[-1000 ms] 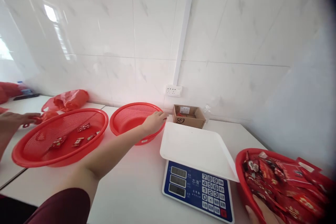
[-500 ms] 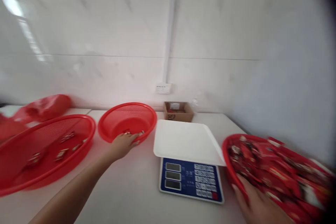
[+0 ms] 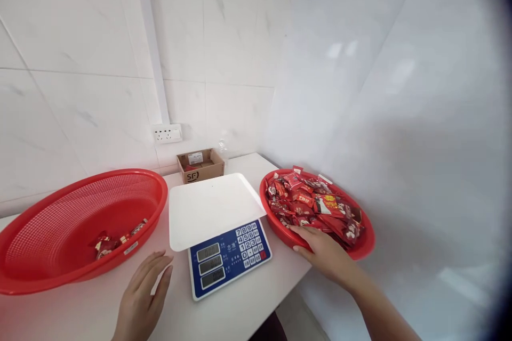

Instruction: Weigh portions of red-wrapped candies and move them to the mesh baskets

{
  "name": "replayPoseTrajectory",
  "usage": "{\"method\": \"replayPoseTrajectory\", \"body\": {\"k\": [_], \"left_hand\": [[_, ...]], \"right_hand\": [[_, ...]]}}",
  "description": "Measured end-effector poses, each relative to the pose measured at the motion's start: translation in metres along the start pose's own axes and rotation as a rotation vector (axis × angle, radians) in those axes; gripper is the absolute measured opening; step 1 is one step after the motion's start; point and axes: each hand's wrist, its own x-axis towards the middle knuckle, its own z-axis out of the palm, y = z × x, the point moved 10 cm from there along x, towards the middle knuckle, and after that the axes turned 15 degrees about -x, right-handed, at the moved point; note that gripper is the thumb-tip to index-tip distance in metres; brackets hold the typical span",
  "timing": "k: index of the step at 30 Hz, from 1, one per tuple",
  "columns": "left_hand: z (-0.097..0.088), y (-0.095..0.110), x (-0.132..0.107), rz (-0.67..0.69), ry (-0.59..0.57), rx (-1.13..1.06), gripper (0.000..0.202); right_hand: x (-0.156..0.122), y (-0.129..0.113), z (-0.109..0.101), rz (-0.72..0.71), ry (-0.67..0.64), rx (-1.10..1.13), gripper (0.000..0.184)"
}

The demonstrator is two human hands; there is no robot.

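Note:
My right hand point(image 3: 322, 252) grips the near rim of a red plastic basket point(image 3: 364, 252), fingers over the edge and thumb on the outside. That basket is heaped with red-wrapped snack packets point(image 3: 304, 200). Over the table, left of the scale, my left hand point(image 3: 146, 290) is open with fingers stretched out and nothing in it. A digital scale point(image 3: 230, 258) with a white weighing tray point(image 3: 214, 208) stands between my hands, and nothing lies on the tray. Beyond my left hand sits a second red basket point(image 3: 132, 186), perforated, with a few wrapped pieces point(image 3: 106, 245) at its bottom.
Behind the scale stand a small open cardboard box point(image 3: 204, 172) and a clear plastic bottle point(image 3: 223, 146). A socket panel point(image 3: 167, 133) is on the tiled wall at the back. On the right, a pale panel wall point(image 3: 384, 133) rises beside the full basket. The table's front edge runs below the scale.
The view has turned right. My left hand has let go of the left basket's rim and come back near the scale. My right hand stays on the full basket's rim. The scale's displays now show digits.

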Motion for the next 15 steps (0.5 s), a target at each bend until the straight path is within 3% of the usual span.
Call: {"method": "replayPoseTrajectory", "body": {"k": [9,12,15], "left_hand": [[0.004,-0.019,-0.009,-0.124,0.003,-0.135,0.023],[0.003,-0.024,-0.011,-0.184,0.009,-0.182,0.022],[0.004,-0.029,-0.013,-0.243,0.010,-0.219,0.023]], "right_hand": [[0.000,0.011,-0.009,-0.024,0.041,0.340,0.054],[0.007,0.019,-0.027,0.027,0.158,0.428,0.047],[0.021,0.006,-0.050,0.027,0.341,0.505,0.046]]}}
